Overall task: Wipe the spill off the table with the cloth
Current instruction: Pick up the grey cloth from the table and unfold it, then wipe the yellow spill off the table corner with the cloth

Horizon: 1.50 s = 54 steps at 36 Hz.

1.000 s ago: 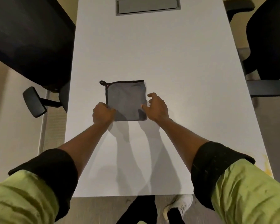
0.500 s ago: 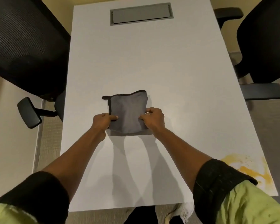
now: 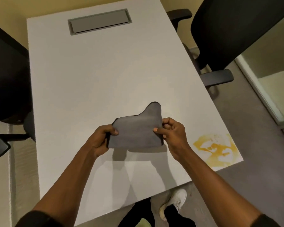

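Note:
A grey cloth (image 3: 136,130) with a dark edge hangs lifted above the white table (image 3: 97,76), its shadow below it. My left hand (image 3: 101,138) pinches the cloth's left side and my right hand (image 3: 172,134) pinches its right side. One far corner of the cloth stands up in a hump. A yellow-orange spill (image 3: 216,149) lies on the table's near right corner, to the right of my right hand and apart from the cloth.
A grey cable hatch (image 3: 99,21) is set into the table's far end. Black office chairs stand at the left (image 3: 8,76) and at the right (image 3: 228,33). My white shoe (image 3: 175,203) shows below the table's near edge.
Both hands have gripped the cloth's sides and lifted it off the table, moving it right and nearer. The view has turned, and the spill has come fully into sight.

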Motion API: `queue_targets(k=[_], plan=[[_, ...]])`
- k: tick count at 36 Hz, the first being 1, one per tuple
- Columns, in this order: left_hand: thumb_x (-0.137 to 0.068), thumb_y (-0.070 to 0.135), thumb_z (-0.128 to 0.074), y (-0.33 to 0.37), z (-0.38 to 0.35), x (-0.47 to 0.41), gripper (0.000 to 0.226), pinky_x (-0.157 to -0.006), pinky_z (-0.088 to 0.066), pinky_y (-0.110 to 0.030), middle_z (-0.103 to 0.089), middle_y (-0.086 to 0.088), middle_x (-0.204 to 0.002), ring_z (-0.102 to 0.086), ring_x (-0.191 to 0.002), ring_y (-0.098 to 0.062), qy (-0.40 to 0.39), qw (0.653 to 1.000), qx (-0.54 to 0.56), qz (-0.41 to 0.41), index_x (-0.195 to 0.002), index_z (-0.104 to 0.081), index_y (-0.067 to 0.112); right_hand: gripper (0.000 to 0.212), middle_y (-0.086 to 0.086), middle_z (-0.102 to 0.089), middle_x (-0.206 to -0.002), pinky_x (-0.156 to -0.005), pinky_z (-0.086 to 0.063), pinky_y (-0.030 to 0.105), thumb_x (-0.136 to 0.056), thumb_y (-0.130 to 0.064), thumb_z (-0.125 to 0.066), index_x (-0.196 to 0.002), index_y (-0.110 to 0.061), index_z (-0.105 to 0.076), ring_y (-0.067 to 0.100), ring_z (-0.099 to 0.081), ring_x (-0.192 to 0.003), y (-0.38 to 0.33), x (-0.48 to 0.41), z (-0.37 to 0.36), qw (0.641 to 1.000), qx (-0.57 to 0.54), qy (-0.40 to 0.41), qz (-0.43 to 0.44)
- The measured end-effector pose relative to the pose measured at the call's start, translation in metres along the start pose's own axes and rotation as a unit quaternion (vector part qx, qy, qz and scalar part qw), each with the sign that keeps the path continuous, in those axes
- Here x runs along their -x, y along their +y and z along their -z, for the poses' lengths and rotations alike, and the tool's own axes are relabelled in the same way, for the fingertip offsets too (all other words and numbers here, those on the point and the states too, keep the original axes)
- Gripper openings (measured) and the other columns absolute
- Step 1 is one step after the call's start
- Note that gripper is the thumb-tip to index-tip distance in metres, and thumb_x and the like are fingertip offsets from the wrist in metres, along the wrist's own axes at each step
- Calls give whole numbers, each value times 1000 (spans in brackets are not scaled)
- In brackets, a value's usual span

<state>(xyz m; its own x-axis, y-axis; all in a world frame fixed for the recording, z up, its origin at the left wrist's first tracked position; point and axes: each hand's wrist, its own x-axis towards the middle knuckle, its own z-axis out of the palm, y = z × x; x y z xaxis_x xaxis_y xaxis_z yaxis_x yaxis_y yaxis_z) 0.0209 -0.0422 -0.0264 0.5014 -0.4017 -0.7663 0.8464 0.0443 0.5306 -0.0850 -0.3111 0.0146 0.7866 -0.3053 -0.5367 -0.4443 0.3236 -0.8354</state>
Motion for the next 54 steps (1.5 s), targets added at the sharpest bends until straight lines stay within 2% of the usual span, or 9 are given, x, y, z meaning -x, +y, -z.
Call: queue_targets(k=[6, 14, 20, 28, 35, 38, 42, 46, 54], plan=[[-67, 35, -99, -14, -52, 2, 76, -99, -65, -43, -82, -13, -138, -80, -123, -32, 11, 996, -73, -58, -137, -80, 11, 64, 7, -84, -101, -90, -65, 48, -79, 19, -80, -124, -23, -63, 35, -79, -101, 14, 34, 52, 998, 0, 46, 36], [-88, -6, -92, -38, -100, 13, 103, -95, -66, -28, -76, -5, -98, -79, -99, -18, -21, 955, -219, -198, -165, -53, 49, 103, 24, -67, -125, -93, -64, 61, -77, 13, -85, -152, -50, -53, 42, -68, -112, 25, 82, 114, 988, 94, 67, 102], [-88, 6, -95, -53, -147, 44, 65, -113, -62, -33, -79, 12, -141, -73, -137, -14, -17, 881, -389, -269, -144, -79, 33, 81, -1, -68, -144, -106, -60, 48, -80, 13, -85, -150, -20, -62, 19, -67, -128, 30, 115, 150, 971, 190, 89, 119], [-85, 10, -99, -83, -200, 77, 57, -106, -56, -23, -82, 0, -126, -73, -120, -20, 39, 754, -551, -355, -138, -83, 20, 73, 3, -69, -129, -91, -60, 38, -80, -8, -92, -146, -21, -65, 17, -65, -102, 41, 150, 190, 917, 329, 157, 162], [-87, 8, -97, -116, -220, 96, 35, -89, -41, -13, -69, -9, -119, -65, -114, -26, 60, 698, -603, -381, -120, -87, 10, 35, 13, -61, -110, -81, -60, 40, -73, -13, -96, -104, -14, -82, 32, -64, -105, 56, 184, 217, 887, 361, 220, 185], [-85, 6, -98, -128, -220, 100, 35, -105, -46, -29, -59, -9, -137, -56, -133, -21, 40, 717, -589, -371, -117, -85, 10, 31, 14, -58, -114, -83, -51, 14, -66, -6, -98, -90, -7, -79, 23, -60, -109, 65, 199, 231, 906, 312, 201, 204], [-93, 7, -91, -145, -222, 103, 32, -115, -57, -43, -75, 1, -140, -68, -134, -19, -30, 784, -531, -319, -122, -81, 13, 32, 15, -73, -108, -89, -61, 54, -68, 5, -95, -86, 1, -70, 30, -72, -103, 74, 216, 250, 952, 218, 88, 195], [-101, 9, -83, -164, -227, 102, 17, -102, -63, -57, -81, -2, -115, -75, -113, -27, -61, 807, -521, -272, -116, -75, 13, 32, 16, -77, -102, -85, -60, 63, -72, 0, -94, -91, -4, -68, 37, -75, -99, 86, 227, 266, 971, 197, 3, 133], [-102, 1, -80, -185, -239, 88, 15, -86, -65, -36, -80, -5, -106, -77, -100, -20, -116, 826, -490, -254, -115, -75, 7, 54, 5, -79, -118, -98, -65, 49, -78, -10, -96, -127, -14, -73, 22, -76, -111, 104, 231, 275, 988, 140, -40, 43]])
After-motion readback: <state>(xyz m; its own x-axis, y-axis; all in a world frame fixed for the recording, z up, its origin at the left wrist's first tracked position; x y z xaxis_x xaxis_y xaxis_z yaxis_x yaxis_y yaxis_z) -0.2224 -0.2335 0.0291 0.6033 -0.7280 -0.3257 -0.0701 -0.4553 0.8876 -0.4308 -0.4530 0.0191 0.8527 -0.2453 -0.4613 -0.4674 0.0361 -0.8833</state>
